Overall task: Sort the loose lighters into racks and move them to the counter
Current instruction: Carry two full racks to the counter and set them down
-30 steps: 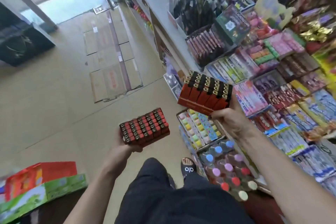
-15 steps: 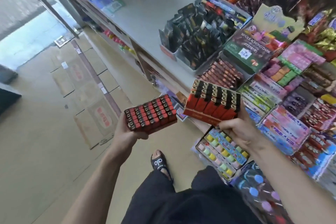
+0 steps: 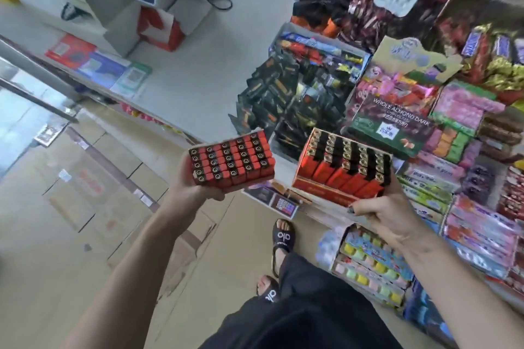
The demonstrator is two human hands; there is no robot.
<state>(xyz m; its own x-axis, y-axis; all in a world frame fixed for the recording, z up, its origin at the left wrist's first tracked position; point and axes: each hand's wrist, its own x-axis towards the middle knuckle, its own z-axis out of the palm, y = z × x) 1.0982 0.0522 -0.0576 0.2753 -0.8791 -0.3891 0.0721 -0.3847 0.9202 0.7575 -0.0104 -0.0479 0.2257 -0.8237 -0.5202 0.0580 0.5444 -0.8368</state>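
Red lighters fill two racks held above the floor. At nine o'clock the left hand (image 3: pixel 195 190) cups the left rack (image 3: pixel 231 161), fingers curled beneath. At three o'clock the right hand (image 3: pixel 382 211) pinches the right rack (image 3: pixel 341 167), near the grey surface (image 3: pixel 192 85) at twelve.

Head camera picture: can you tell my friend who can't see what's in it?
A person holds two full racks of red lighters above a shop floor, one rack in the left hand, the other rack in the right hand. Ahead is a grey counter; sweets and snacks fill shelves on the right.
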